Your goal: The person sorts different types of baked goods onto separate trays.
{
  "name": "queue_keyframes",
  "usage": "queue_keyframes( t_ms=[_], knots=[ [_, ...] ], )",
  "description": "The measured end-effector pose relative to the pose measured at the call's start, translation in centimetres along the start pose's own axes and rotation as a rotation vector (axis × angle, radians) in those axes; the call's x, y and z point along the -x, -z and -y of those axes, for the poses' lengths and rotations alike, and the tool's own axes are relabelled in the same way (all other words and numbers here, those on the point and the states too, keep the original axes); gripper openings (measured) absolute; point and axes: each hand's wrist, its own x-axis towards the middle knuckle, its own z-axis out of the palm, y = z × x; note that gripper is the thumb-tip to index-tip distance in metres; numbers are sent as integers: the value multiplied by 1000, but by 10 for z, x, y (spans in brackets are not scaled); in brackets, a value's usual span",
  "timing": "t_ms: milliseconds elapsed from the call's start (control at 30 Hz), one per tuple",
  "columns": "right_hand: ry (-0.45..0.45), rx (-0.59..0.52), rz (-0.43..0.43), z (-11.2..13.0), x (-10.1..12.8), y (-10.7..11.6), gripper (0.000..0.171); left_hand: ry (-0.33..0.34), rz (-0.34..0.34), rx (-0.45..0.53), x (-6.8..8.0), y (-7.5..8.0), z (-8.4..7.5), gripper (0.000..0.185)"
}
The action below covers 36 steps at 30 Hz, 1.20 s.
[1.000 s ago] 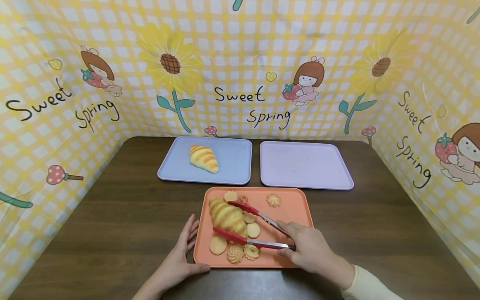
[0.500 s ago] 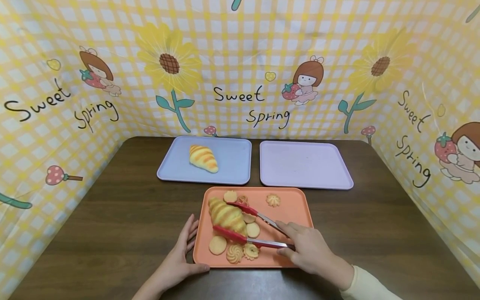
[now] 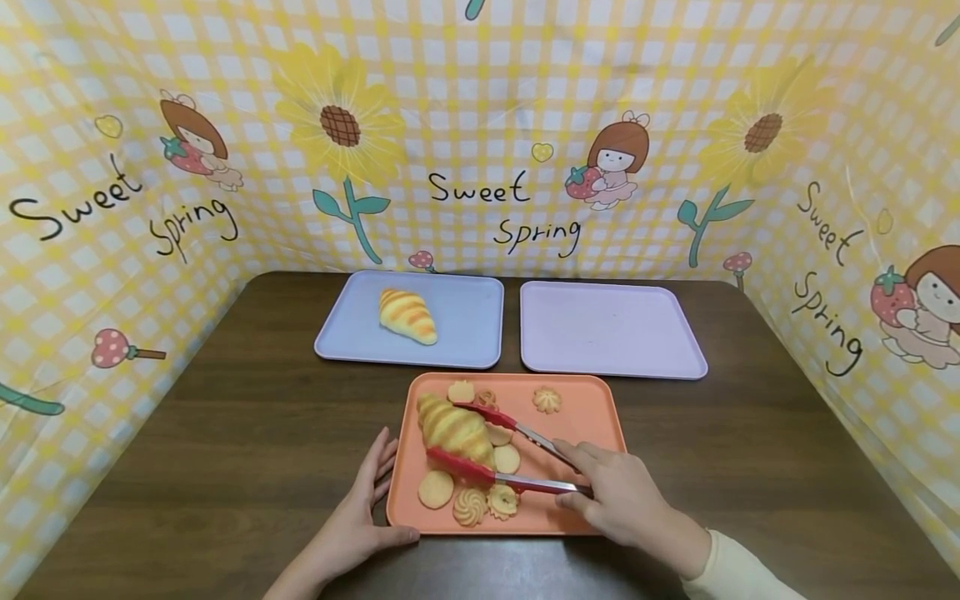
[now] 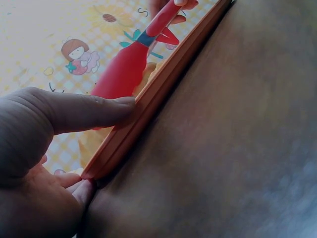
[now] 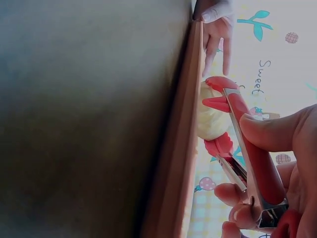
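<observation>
My right hand (image 3: pixel 626 500) grips red-tipped metal tongs (image 3: pixel 540 484) over the orange tray (image 3: pixel 588 417). Their two red ends stand on either side of a large croissant (image 3: pixel 452 433) at the tray's left; whether both touch it I cannot tell. My left hand (image 3: pixel 360 508) rests at the near left corner, thumb on the front rim, fingers straight along the left side. In the left wrist view its thumb (image 4: pixel 94 110) lies on the rim. Around the croissant lie several cookies, including a round one (image 3: pixel 436 489), a swirled one (image 3: pixel 471 506) and a flower-shaped one (image 3: pixel 547 400).
Behind the orange tray, a blue tray (image 3: pixel 468 321) on the left holds a smaller striped croissant (image 3: pixel 407 316). A lilac tray (image 3: pixel 611 329) lies beside it on the right. All stand on a dark wooden table (image 3: pixel 247 417), with a checked cloth (image 3: pixel 480 100) hanging around it.
</observation>
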Motion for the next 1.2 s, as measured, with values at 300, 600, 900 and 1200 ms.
queue_keyframes(
  t_ms=[300,600,900,1200],
  knots=[
    [-26,27,-23,-2,-6,10,54,-36,4,3,1,1,2,128],
    [-13,58,-105,-4,-15,26,57,-24,7,0,1,2,3,126],
    [-26,71,-147,-7,-32,41,59,-9,0,-12,0,1,1,127],
    [-16,84,-161,-13,-52,48,58,6,4,-9,0,2,0,127]
  ],
)
